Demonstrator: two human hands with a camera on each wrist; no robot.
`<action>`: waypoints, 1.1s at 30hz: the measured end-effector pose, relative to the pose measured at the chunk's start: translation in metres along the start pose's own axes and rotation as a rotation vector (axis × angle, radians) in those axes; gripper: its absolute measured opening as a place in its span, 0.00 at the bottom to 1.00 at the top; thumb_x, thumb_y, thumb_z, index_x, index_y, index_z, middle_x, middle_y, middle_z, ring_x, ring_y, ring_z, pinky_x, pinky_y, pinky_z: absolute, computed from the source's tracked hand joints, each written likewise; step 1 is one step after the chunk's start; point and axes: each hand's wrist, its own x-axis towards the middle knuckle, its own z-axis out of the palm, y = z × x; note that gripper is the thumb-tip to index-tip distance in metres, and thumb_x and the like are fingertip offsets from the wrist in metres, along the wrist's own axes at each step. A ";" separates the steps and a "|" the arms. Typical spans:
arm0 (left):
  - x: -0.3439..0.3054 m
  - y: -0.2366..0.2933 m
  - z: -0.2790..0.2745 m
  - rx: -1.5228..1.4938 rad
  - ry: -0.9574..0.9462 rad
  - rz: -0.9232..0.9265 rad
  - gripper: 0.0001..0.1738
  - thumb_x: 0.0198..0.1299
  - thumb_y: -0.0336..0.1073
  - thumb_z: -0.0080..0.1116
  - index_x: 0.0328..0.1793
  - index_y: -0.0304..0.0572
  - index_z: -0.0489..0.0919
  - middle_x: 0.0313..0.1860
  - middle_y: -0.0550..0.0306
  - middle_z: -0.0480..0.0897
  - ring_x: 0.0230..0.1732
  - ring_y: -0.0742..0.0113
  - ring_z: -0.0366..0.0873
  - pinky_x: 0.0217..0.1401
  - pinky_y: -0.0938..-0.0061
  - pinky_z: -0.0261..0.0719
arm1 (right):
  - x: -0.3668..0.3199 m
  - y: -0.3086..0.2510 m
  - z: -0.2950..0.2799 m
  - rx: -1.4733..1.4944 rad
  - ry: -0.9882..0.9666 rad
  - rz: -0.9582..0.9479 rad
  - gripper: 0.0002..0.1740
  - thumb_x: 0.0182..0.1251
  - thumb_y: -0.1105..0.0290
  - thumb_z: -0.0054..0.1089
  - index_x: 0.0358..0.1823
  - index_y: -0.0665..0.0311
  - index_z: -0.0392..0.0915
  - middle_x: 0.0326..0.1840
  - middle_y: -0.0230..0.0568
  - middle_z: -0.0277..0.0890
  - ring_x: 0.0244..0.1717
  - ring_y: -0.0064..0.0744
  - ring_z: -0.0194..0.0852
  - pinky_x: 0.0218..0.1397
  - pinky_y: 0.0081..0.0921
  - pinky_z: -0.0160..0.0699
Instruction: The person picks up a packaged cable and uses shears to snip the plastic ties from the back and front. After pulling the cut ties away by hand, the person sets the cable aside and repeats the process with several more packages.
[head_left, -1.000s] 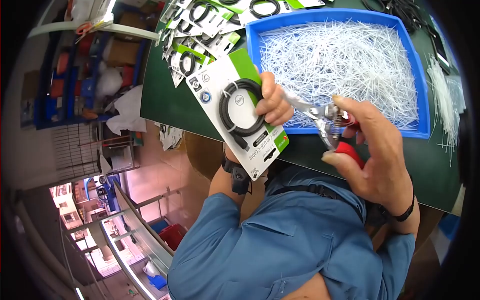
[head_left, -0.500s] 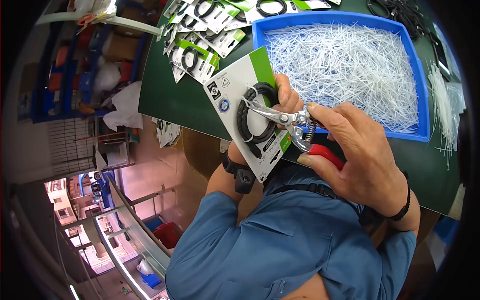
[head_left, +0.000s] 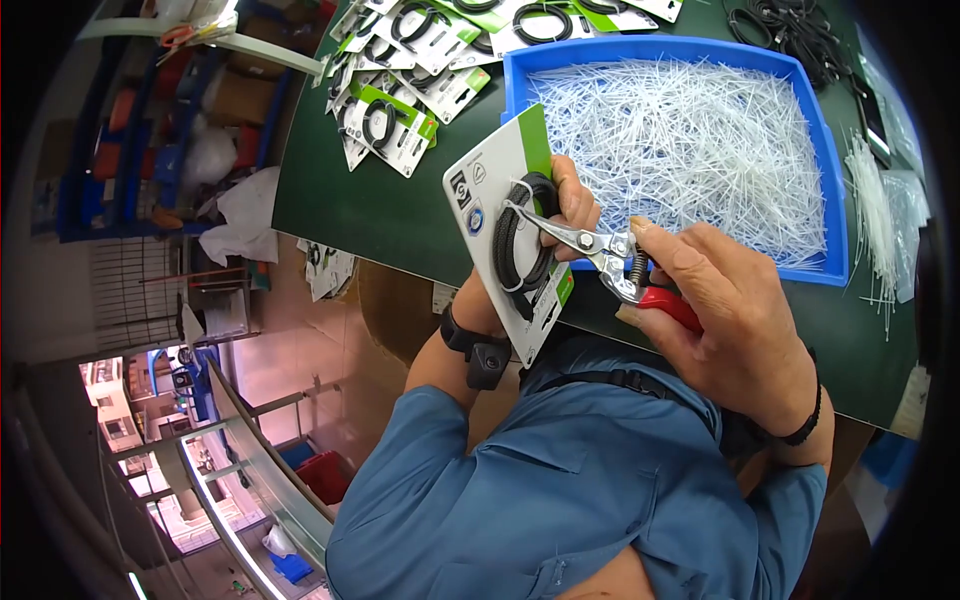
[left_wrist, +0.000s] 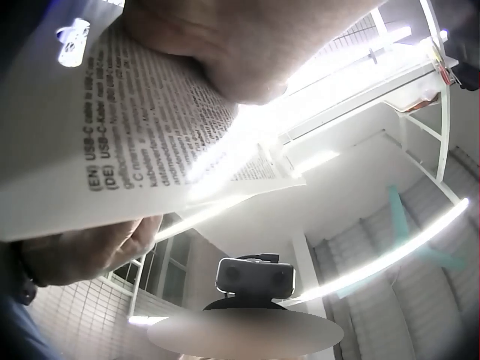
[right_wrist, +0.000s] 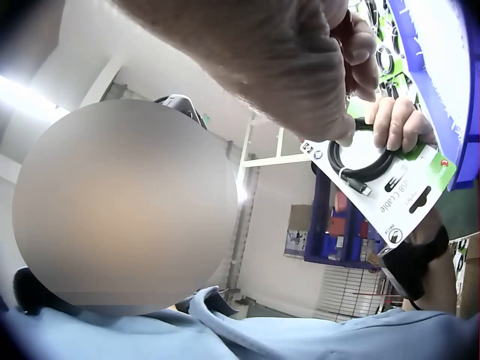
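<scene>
The left hand [head_left: 573, 200] grips a white and green card [head_left: 480, 165] by its edge, fingers in front. A coiled black cable [head_left: 507, 245] is fastened on the card with thin white ties [head_left: 520, 197]. Red-handled pliers [head_left: 612, 262] are held in the right hand [head_left: 735, 315], their tips at the upper tie beside the coil; whether the jaws are closed is unclear. In the left wrist view the printed back of the card [left_wrist: 150, 112] shows under the left hand [left_wrist: 217, 45]. The right wrist view has the right hand [right_wrist: 300, 67] over the coil, the pliers hidden.
A blue tray [head_left: 846, 215] of thin white ties stands on the green table [head_left: 345, 205] behind the hands. Carded cables [head_left: 400, 130] lie in a pile at the back left. Loose black cables [head_left: 795, 35] and more white ties [head_left: 875, 215] are at the right.
The pliers have moved left from beside the card to the upper tie, the right fingers drawing closer round the handles. The card has shifted right and turned more edge-on to the head view.
</scene>
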 end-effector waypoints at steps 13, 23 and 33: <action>0.004 -0.021 0.025 0.336 0.245 -0.125 0.19 0.77 0.48 0.52 0.40 0.40 0.75 0.22 0.66 0.71 0.22 0.78 0.68 0.24 0.81 0.65 | 0.013 0.014 0.006 0.382 0.279 0.121 0.24 0.60 0.80 0.74 0.55 0.68 0.73 0.40 0.38 0.79 0.37 0.26 0.80 0.42 0.26 0.80; 0.010 -0.050 0.029 0.493 0.400 -0.111 0.33 0.84 0.59 0.36 0.37 0.40 0.79 0.25 0.64 0.78 0.22 0.81 0.67 0.25 0.81 0.67 | 0.022 0.015 0.013 0.589 0.404 0.158 0.20 0.61 0.80 0.76 0.47 0.66 0.71 0.39 0.37 0.82 0.39 0.19 0.81 0.43 0.19 0.83; 0.012 -0.035 0.038 0.510 0.361 -0.120 0.24 0.83 0.52 0.47 0.43 0.38 0.77 0.29 0.62 0.80 0.25 0.80 0.72 0.27 0.82 0.69 | 0.023 0.012 0.006 0.451 0.357 0.238 0.15 0.61 0.80 0.73 0.42 0.66 0.73 0.34 0.34 0.80 0.34 0.17 0.78 0.37 0.19 0.79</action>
